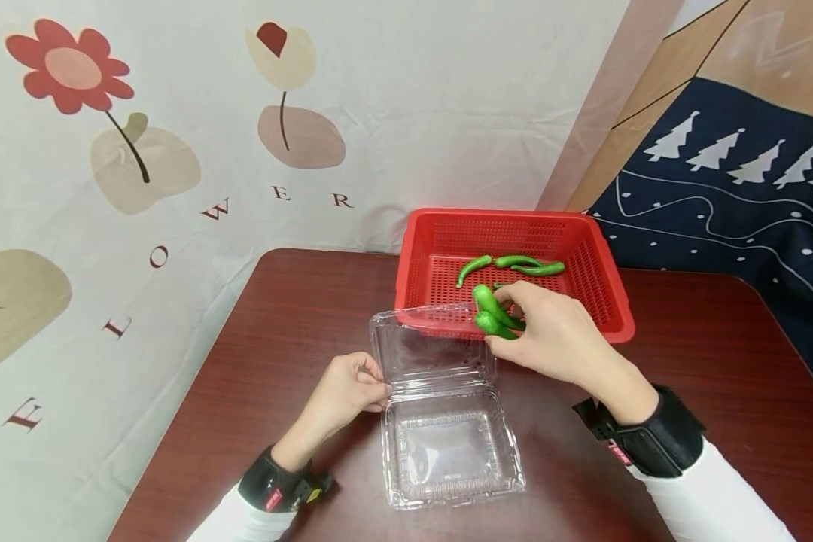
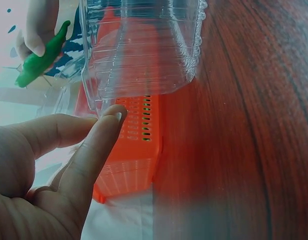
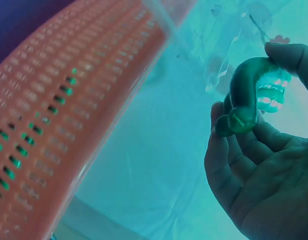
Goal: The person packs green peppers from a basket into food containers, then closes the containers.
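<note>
Two green peppers [image 1: 489, 305] are held between the thumb and fingers of my right hand [image 1: 555, 331], above the near edge of the red basket and the raised lid. In the right wrist view the peppers [image 3: 245, 95] lie side by side in the grip. My left hand [image 1: 352, 388] pinches the left edge of a clear plastic clamshell container [image 1: 447, 452] near its hinge. The container's base lies on the table with nothing in it, and its lid [image 1: 427, 354] stands tilted back toward the basket. In the left wrist view, thumb and fingertip meet at the container's edge.
A red perforated basket [image 1: 616, 301] stands at the back of the dark wood table [image 1: 298, 316], against the printed cloth. Several green peppers [image 1: 515, 261] lie in it. The container lid overlaps the basket's front rim in the head view.
</note>
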### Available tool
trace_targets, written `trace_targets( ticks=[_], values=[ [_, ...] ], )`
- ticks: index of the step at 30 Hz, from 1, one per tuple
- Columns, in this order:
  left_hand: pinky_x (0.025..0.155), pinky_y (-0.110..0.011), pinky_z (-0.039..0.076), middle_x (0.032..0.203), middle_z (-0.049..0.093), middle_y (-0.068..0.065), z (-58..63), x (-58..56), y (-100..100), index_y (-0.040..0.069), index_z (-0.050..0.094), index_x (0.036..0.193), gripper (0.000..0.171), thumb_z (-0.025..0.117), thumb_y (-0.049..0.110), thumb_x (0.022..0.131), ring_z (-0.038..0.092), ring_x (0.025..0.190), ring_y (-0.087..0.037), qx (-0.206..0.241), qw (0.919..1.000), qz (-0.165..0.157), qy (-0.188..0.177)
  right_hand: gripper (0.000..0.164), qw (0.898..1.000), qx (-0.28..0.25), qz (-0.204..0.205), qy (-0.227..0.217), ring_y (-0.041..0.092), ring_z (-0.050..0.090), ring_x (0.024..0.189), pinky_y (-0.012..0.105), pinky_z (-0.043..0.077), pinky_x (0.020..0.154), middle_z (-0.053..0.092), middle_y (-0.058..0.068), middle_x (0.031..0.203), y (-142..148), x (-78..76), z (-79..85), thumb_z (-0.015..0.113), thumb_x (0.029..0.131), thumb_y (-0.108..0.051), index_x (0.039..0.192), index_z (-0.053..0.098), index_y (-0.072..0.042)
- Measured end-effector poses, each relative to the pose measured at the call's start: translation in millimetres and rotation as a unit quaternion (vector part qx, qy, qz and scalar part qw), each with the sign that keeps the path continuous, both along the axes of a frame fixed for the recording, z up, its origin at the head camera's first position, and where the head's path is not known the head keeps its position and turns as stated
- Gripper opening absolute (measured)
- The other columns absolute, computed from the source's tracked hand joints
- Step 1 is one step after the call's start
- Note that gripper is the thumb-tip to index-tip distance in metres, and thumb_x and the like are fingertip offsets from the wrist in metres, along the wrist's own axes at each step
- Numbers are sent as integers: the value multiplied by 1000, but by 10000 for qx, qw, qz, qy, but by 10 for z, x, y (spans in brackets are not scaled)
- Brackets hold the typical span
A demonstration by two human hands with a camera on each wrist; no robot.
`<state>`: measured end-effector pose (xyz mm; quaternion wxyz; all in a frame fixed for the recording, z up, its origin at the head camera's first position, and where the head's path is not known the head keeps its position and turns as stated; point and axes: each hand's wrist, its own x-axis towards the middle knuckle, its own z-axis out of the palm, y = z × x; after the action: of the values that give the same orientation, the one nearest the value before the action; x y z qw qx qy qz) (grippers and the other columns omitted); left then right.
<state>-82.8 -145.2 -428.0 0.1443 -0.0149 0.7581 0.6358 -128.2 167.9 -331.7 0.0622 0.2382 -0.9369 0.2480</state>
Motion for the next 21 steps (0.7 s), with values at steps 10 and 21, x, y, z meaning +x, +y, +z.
trace_targets(
  ticks=[10,21],
  values=[
    [67,-40,68,81,75,-24,11,3,6,-5,58,87,18,73,-13,83,73,66,-20,-12,10000,33,9,45,9926,119,1013,659,6,54,80,24,51,60,60,-10,92,-242,266,-238,88,73,-29,111,68,-16],
    [67,-39,68,83,75,-24,23,3,-1,-5,58,87,19,74,-13,83,73,67,-20,-5,10000,47,6,42,9702,469,2053,1199,6,50,75,22,51,61,55,-10,86,-445,446,-650,86,70,-26,105,67,-11]
  ],
)
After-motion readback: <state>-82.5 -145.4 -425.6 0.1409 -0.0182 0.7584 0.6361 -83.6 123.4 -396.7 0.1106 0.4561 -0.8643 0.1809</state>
